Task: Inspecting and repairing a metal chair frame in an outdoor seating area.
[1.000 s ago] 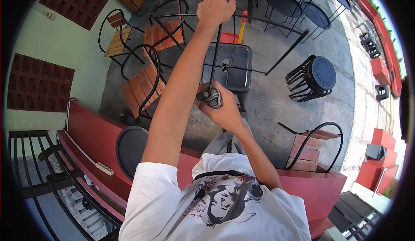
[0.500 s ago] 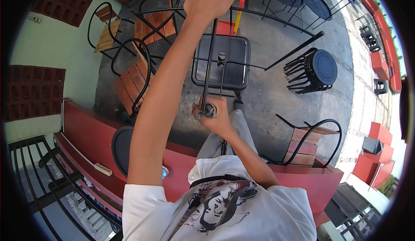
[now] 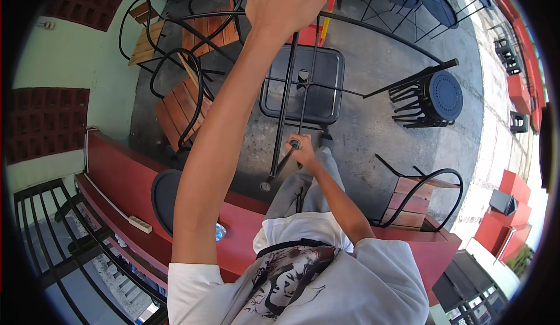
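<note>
Head view showed the left hand (image 3: 284, 5) clenched on a black tubular metal frame (image 3: 283, 109), the right hand (image 3: 304, 151) curled around its near end, stacked black stools (image 3: 445, 96) to that hand's right.

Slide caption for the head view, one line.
Left hand and right hand on a black metal frame, among wooden-slatted chairs and stacked black stools.

No readable text, label, number or sign observed. Printed graphic (image 3: 287, 279) on white T-shirt (image 3: 356, 284), six o'clock, yields no legible lettering.
</note>
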A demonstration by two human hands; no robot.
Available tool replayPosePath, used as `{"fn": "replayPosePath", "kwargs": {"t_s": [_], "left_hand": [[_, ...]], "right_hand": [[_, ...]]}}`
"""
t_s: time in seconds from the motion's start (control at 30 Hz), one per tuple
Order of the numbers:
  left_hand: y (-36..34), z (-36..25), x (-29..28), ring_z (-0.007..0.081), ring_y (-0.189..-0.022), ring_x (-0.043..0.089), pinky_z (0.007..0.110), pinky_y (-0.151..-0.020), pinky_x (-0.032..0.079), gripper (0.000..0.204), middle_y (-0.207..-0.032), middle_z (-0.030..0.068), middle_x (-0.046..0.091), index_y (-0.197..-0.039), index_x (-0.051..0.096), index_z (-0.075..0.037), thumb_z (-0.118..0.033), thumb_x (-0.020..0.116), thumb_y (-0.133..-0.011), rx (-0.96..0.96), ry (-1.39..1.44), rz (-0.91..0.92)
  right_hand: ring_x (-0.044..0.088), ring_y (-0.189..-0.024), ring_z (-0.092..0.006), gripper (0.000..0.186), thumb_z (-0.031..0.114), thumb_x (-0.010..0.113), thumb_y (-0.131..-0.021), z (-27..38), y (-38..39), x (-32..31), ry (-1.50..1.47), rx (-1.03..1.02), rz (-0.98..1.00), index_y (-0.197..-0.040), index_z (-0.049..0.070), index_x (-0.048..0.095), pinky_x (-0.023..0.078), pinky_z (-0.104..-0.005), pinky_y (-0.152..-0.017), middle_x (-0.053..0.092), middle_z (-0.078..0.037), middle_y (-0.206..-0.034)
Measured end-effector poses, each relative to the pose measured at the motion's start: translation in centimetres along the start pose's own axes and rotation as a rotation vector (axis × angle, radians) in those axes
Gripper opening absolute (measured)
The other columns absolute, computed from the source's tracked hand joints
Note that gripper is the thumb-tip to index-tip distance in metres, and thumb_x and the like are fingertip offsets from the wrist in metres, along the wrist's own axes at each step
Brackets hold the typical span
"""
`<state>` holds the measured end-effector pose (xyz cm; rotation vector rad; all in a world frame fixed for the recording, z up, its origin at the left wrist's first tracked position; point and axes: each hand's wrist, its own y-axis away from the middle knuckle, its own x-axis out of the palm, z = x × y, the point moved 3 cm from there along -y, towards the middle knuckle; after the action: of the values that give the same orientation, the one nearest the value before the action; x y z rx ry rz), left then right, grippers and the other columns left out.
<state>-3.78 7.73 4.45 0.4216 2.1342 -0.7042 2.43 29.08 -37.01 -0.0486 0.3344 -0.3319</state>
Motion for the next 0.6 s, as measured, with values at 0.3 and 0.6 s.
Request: {"fn": "replayPosePath", "kwargs": {"t_s": [0.3, 0.6], "left_hand": [[0.2, 4.7, 0.8, 0.0152, -0.076, 0.066, 0.032, -0.080, 0.047, 0.047, -0.093, 0.0015, 0.071, -0.130, 0.065, -0.021, -0.043, 0.046, -0.094, -0.233, 0.281, 0.091], [-0.7, 3.8, -0.1, 0.0159, -0.074, 0.061, 0.030, -0.068, 0.046, 0.045, -0.098, 0.0069, 0.064, -0.122, 0.064, -0.010, -0.042, 0.045, -0.097, -0.247, 0.581, 0.247]], "right_hand": [[0.064, -0.086, -0.0391, 0.026, 0.008, 0.067, -0.077, -0.4, 0.2, -2.3, -0.057, -0.005, 0.427, -0.101, 0.006, 0.060, 0.050, -0.0430, -0.078, 0.067, -0.017, -0.089], [0.059, -0.074, -0.0204, 0.059, -0.001, 0.055, -0.078, 12.5, -5.3, -15.4, -0.065, 0.061, 0.856, -0.137, 0.007, 0.055, 0.047, -0.0364, -0.069, 0.061, -0.010, -0.079]]}}
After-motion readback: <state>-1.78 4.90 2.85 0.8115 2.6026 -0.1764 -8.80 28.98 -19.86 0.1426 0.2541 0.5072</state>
